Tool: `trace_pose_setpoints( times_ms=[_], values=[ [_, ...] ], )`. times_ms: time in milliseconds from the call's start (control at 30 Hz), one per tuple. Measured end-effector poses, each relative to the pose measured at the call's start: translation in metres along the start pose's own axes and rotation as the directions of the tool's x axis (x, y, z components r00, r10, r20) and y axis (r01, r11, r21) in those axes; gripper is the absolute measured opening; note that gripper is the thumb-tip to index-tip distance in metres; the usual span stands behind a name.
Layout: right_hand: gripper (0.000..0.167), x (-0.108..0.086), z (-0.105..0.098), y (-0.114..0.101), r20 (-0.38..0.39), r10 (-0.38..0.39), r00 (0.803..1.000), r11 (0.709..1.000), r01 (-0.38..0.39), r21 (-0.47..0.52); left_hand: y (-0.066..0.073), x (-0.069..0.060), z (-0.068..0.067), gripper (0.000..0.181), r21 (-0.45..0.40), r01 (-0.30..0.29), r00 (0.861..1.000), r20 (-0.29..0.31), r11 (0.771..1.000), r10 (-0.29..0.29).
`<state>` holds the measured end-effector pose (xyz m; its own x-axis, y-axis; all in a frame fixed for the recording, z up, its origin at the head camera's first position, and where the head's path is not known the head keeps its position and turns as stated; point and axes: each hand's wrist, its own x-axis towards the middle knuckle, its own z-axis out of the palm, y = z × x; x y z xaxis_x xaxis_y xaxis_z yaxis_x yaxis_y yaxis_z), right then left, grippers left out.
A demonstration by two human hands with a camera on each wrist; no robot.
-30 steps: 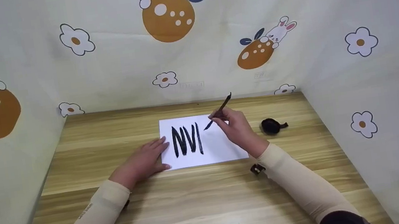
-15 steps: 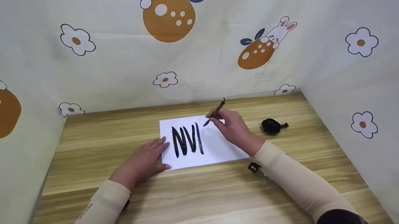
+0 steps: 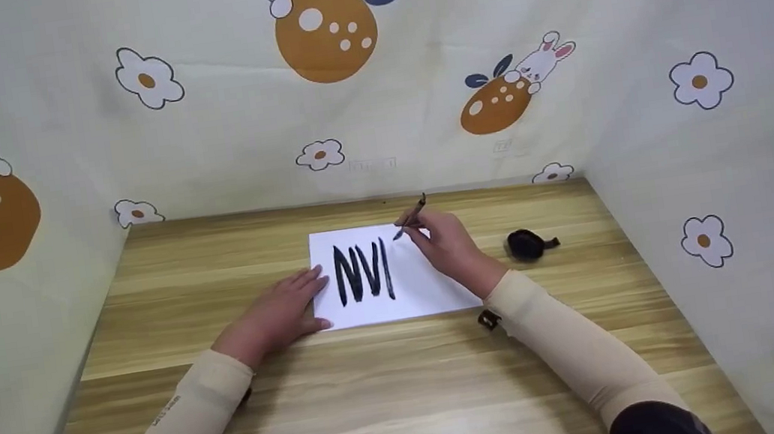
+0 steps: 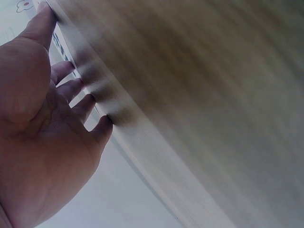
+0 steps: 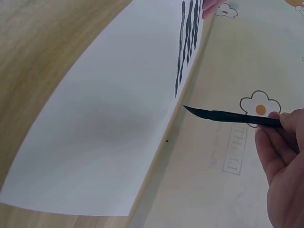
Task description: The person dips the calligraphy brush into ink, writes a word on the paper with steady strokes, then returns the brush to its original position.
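Bunny-and-orange backdrop (image 3: 231, 133) on three sides, wood desk (image 3: 398, 404) below. Paper (image 3: 431, 288) sits near the middle of the desk's far edge, roughly half done I'd guess — left half inked, right half bare. My left hand (image 3: 280, 309), fingers loosely spread, rests on its left edge; my right hand (image 3: 448, 242), nearer a black dish (image 3: 526, 245), pinches a thin brush (image 5: 223, 116) — tip looks just clear of the paper.

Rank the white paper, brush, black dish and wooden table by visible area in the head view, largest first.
1. Wooden table
2. White paper
3. Black dish
4. Brush, partly covered by the right hand
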<state>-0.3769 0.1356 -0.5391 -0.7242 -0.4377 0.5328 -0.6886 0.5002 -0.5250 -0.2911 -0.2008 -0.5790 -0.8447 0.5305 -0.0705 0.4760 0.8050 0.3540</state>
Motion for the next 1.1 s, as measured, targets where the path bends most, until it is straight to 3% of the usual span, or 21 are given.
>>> trace_pose_setpoints(
  times_ms=[433, 1100],
  values=[
    [0.01, 0.003, 0.006, 0.001, 0.041, -0.008, 0.999, 0.998, 0.01, -0.055, -0.001, 0.001, 0.001, 0.084, -0.004, 0.018, 1.0, 0.012, 1.0, -0.018],
    [0.01, 0.004, 0.013, 0.003, 0.089, 0.046, 0.995, 0.999, -0.047, 0.012, -0.001, 0.003, 0.0, 0.084, 0.011, 0.012, 1.0, 0.018, 1.0, -0.013]
  ],
)
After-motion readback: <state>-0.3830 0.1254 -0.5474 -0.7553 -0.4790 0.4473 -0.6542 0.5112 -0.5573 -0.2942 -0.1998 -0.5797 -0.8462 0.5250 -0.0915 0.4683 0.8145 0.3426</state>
